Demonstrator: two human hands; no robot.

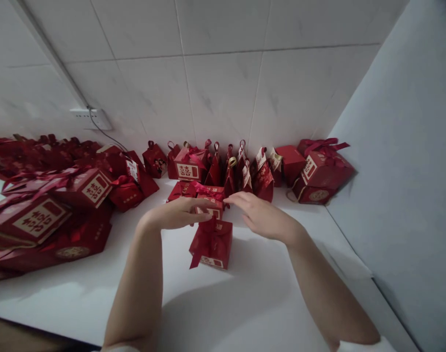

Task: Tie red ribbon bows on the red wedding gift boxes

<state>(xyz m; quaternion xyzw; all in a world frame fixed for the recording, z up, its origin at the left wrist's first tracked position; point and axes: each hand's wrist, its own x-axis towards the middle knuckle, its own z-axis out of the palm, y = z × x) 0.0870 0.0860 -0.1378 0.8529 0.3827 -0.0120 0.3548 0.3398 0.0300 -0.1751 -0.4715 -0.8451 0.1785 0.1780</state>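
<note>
A small red gift box (219,244) with a ribbon bow on top stands on the white table in front of me. Just behind it is another red box (216,191) with a pink bow, partly covered by my fingers. My left hand (180,213) reaches in from the left, fingers stretched out and thumb apart, over the gap between these two boxes. From the right comes my right hand (257,212), its fingers extended toward the same rear box. Neither hand is wrapped around anything; whether the fingertips touch the rear box, I cannot tell.
Several red box-shaped and pointed gift packages (263,178) line the tiled wall (223,93). Larger red boxes (39,220) are stacked at the left, others (323,168) at the right by a pale side panel (402,161). A power strip (92,119) with a cable hangs on the wall.
</note>
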